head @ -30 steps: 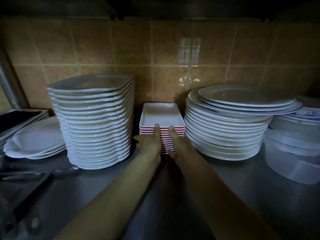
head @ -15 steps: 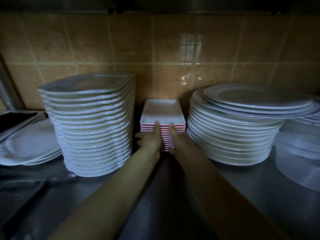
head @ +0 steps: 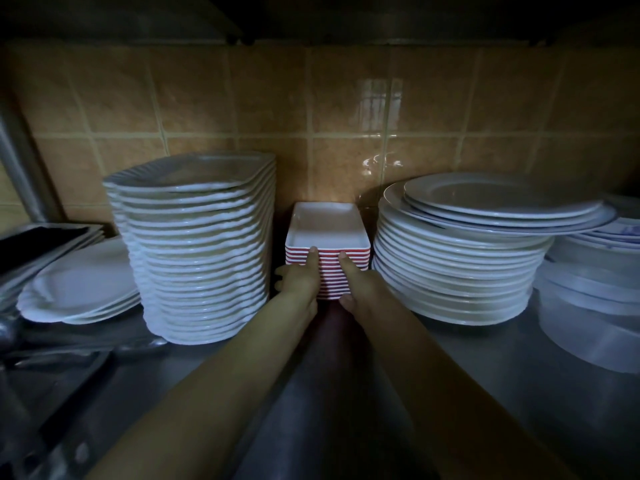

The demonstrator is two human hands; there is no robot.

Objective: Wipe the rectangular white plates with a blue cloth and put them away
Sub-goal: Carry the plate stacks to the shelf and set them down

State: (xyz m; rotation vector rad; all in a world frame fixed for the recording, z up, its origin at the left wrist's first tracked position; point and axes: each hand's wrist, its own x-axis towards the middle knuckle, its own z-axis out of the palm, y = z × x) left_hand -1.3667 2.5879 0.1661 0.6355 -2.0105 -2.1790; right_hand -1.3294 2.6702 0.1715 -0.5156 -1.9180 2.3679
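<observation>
A stack of small rectangular white plates with red outsides [head: 327, 226] stands on a steel shelf against the tiled wall, between two taller plate stacks. My left hand [head: 301, 278] presses on the stack's front left, thumb up at the top rim. My right hand [head: 358, 280] holds the front right in the same way. Both forearms reach in from below. No blue cloth is in view.
A tall stack of wavy-edged white plates [head: 197, 244] stands just left of my hands, a stack of round white plates [head: 460, 258] just right. Oval plates [head: 83, 289] and dark trays [head: 41, 244] lie far left. Translucent containers [head: 588, 317] sit far right. The steel shelf [head: 485, 393] extends toward me.
The stack with both hands on it has slid a little farther back toward the wall, into the gap between the big stacks. The grip looks the same.
</observation>
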